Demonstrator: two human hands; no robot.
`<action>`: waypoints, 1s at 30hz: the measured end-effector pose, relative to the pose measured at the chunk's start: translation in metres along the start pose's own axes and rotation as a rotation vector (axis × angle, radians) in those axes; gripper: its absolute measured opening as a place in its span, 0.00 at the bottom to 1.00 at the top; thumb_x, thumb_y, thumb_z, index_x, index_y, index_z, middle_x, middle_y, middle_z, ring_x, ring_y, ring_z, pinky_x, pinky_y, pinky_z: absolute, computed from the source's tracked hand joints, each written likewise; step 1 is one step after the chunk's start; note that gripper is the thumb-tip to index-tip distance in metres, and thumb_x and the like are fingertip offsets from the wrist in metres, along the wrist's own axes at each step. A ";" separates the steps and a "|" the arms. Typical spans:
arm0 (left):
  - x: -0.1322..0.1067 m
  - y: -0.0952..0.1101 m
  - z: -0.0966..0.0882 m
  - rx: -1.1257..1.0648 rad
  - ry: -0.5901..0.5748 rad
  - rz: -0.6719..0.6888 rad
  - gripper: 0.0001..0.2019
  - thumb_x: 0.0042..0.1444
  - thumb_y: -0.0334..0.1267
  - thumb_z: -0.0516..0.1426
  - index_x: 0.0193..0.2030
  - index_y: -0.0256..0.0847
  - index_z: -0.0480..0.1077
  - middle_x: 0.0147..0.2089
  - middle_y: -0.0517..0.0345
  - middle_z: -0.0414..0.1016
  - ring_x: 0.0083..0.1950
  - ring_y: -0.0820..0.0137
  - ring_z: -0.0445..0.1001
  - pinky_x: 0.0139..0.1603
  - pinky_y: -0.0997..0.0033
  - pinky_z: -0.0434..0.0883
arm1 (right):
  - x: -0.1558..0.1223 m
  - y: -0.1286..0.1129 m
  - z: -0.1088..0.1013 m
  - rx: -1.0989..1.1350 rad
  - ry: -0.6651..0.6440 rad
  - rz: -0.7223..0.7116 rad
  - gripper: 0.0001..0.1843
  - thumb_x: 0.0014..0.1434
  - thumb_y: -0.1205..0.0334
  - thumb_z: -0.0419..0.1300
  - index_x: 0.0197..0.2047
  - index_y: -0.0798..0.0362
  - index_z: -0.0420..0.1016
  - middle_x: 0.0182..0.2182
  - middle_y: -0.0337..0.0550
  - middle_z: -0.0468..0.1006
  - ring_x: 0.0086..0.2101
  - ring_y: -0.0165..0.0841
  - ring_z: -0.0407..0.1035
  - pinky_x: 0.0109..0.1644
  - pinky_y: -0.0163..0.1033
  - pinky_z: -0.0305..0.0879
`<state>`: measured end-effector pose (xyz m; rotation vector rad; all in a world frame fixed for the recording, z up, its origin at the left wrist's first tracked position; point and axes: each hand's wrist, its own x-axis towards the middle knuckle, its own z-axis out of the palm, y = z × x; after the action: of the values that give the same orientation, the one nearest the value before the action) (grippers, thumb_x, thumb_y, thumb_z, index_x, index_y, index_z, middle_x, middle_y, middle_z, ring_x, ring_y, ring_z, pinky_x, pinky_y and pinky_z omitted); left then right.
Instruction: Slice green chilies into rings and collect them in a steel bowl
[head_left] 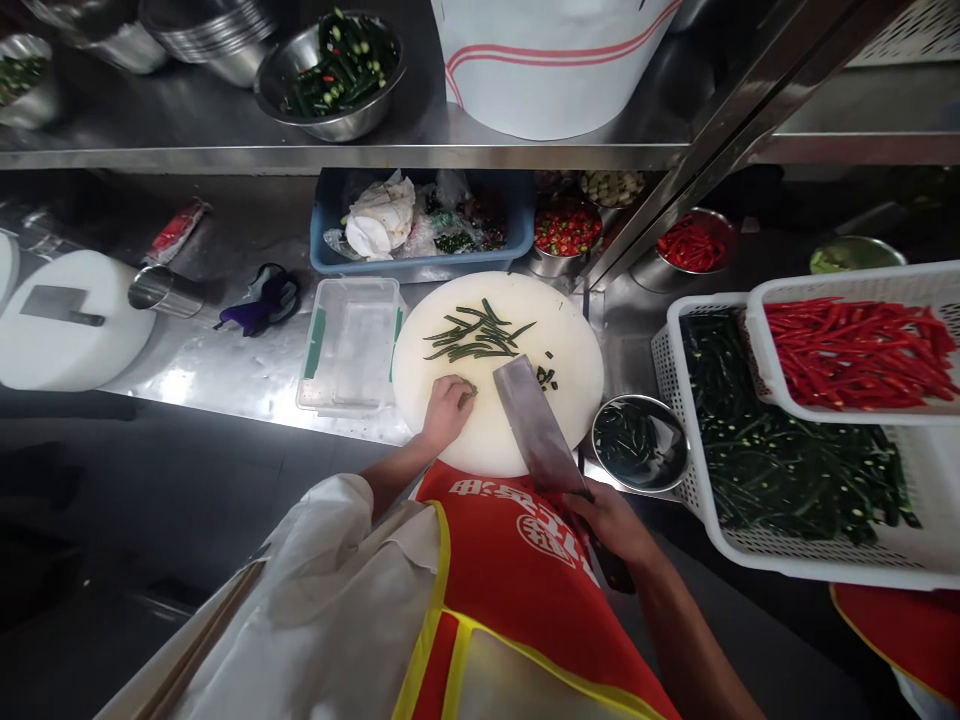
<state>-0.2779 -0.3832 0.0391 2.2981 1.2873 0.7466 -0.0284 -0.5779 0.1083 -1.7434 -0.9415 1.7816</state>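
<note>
A round white cutting board (420, 335) lies in front of me. Long thin green chili peppers (480, 335) are strewn over its far half, and a few short cut pieces (546, 377) rest to their right. My left hand (448, 408) is on the board's near left side, its fingers closed on a green chili pepper (469, 388) that is mostly hidden. With my right hand (611, 520) I grip the handle of a cleaver (534, 415), its wide blade slanting across the board's right part, between the left hand and the cut pieces.
Left of the board is a clear plastic box (349, 345); behind it, a blue bin (424, 268). On the right are a metal bowl (640, 443) and white baskets of green (795, 480) and red chilies (855, 352). A steel shelf (480, 156) overhangs the back.
</note>
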 end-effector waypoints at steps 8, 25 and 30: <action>0.009 -0.028 -0.025 0.108 -0.055 0.013 0.07 0.56 0.28 0.58 0.40 0.42 0.70 0.46 0.51 0.72 0.50 0.61 0.69 0.54 0.57 0.71 | 0.007 0.009 0.003 0.199 0.008 0.017 0.17 0.57 0.48 0.59 0.26 0.50 0.64 0.16 0.32 0.68 0.16 0.29 0.60 0.23 0.36 0.54; 0.128 -0.033 -0.001 0.270 -0.317 0.263 0.12 0.56 0.23 0.51 0.36 0.39 0.74 0.38 0.48 0.74 0.43 0.58 0.69 0.48 0.57 0.68 | 0.016 -0.001 -0.010 -0.032 0.230 -0.005 0.18 0.60 0.49 0.54 0.23 0.50 0.64 0.14 0.35 0.69 0.18 0.31 0.63 0.25 0.37 0.56; 0.150 -0.026 0.008 0.301 -0.379 0.371 0.11 0.59 0.26 0.52 0.34 0.40 0.74 0.37 0.49 0.74 0.42 0.60 0.69 0.49 0.58 0.67 | 0.018 -0.007 -0.010 -0.049 0.247 0.008 0.20 0.60 0.48 0.54 0.22 0.49 0.63 0.14 0.34 0.68 0.17 0.31 0.62 0.25 0.37 0.56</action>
<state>-0.2250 -0.2416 0.0563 2.7927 0.8576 0.2052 -0.0211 -0.5592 0.1019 -1.9459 -0.8802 1.5145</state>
